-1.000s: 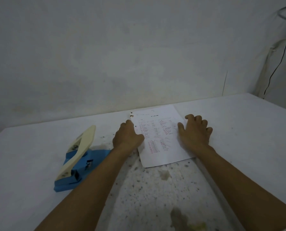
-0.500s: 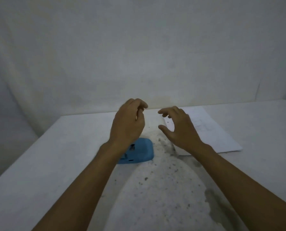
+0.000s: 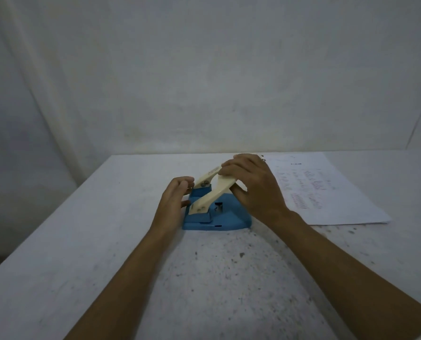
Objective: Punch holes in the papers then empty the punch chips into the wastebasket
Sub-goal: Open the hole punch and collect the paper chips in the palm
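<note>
a: blue metal base, cream lever: the hole punch (image 3: pixel 214 207) sits flat on the speckled white table (image 3: pixel 82 241), centre of the view, lever raised at a slant.

b: hands?

a: right hand (image 3: pixel 253 190) wrapped over the far upper end of the lever, fingers curled around it, so clamped on the handle. left hand (image 3: pixel 175 200) at the punch's left side, fingers bent and touching or just beside the base and the lever hinge. cannot tell whether it truly grips; looks more like steadying.

b: why that arrangement?

a: my reading: one hand anchors the body so it won't skid, the other takes the lever. could be readying to lift the whole punch, could be setting it square.

b: papers?

a: printed sheets (image 3: pixel 327 192) lie flat just right of the punch, beyond the right wrist, near corner toward the camera. no paper in the punch's slot as far as i can see. small dark marks show at the sheets' top left edge (image 3: pixel 262 157), possibly holes; too small to be sure.

b: wastebasket?

a: not in view. pale wall (image 3: pixel 204 69) behind the table, nothing else on the surface but specks.
</note>
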